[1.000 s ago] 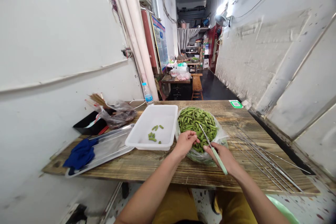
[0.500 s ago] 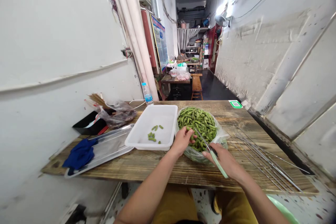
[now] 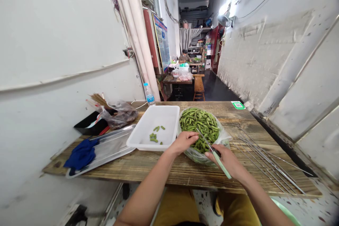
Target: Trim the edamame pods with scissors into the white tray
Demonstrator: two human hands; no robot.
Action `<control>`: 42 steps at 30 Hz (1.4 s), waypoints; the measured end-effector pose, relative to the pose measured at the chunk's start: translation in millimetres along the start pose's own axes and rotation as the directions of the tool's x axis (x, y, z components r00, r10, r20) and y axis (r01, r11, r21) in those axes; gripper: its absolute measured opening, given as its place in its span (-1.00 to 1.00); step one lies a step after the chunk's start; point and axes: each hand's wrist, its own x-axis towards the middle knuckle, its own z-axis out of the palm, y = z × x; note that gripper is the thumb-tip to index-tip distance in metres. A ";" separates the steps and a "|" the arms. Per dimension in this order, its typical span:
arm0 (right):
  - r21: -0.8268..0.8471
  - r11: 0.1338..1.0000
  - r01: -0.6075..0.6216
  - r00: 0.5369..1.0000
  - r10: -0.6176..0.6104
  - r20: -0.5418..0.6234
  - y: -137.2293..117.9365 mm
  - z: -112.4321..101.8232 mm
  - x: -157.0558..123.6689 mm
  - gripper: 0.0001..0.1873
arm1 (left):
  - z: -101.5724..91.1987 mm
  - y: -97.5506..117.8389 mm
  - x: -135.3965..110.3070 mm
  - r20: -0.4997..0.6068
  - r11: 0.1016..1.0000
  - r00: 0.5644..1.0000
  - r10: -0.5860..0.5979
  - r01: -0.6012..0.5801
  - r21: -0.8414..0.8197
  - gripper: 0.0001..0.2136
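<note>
My right hand (image 3: pixel 225 159) grips scissors (image 3: pixel 221 166) with a pale green handle, their blades pointing away and left over the pods. My left hand (image 3: pixel 185 142) is closed at the near-left side of the pile, thumb and fingers pinched close to the blade tips; what sits between them is hidden. Beneath both hands, green edamame pods (image 3: pixel 202 122) fill a round container lined with a clear plastic bag (image 3: pixel 224 137). Left of it stands a white plastic tub (image 3: pixel 143 144), where several pods (image 3: pixel 153 137) lie on the bottom.
Metal skewers (image 3: pixel 270 160) lie at the table's right. On the left are a clear lid (image 3: pixel 111 150), a blue cloth (image 3: pixel 81 157), a black tray (image 3: pixel 86 125) and a plastic bag (image 3: pixel 123 114). A water bottle (image 3: pixel 149 95) stands behind the tub. Another person (image 3: pixel 184 56) sits far back.
My left hand has turned over, its back now facing up and its fingers drawn together nearer the scissor tips. The right hand and scissors have barely moved.
</note>
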 end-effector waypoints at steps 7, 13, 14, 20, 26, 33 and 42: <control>-0.029 1.000 -0.005 1.000 0.006 0.020 -0.2 -1.0 -1.7 -0.55 | 0.0 -1.0 -1.2 0.005 0.998 0.999 -0.037 0.037 -0.050 -0.64; -0.039 0.999 0.011 1.000 -0.011 0.008 -2.5 -2.1 -1.7 -0.60 | -0.7 8.9 -3.6 0.026 0.998 0.999 -0.041 0.042 -0.039 -0.61; -0.044 0.999 0.019 1.000 -0.019 0.001 -3.2 -2.0 -1.8 -0.60 | -0.6 9.4 -3.6 0.028 0.998 0.999 -0.040 0.041 -0.039 -0.61; -0.112 0.994 -0.012 1.000 0.012 0.004 -3.2 0.1 -2.3 -0.60 | 0.5 -4.3 -0.1 0.002 0.998 1.000 -0.024 0.023 0.052 -0.69; -0.180 0.981 -0.075 0.997 0.077 0.001 7.2 4.2 0.4 -0.57 | -12.9 -15.2 2.0 -0.185 0.972 0.983 -0.006 0.048 0.228 -0.75; -0.151 0.983 -0.106 0.994 0.105 -0.012 9.6 5.4 -1.4 -0.52 | -40.1 -10.7 -0.1 -0.373 0.961 0.928 -0.007 0.109 0.253 -0.72; -0.131 0.991 -0.017 0.998 0.009 -0.065 -6.6 4.5 -0.9 -0.57 | -15.5 -3.1 -3.8 -0.106 0.990 0.988 -0.114 0.105 -0.093 -0.63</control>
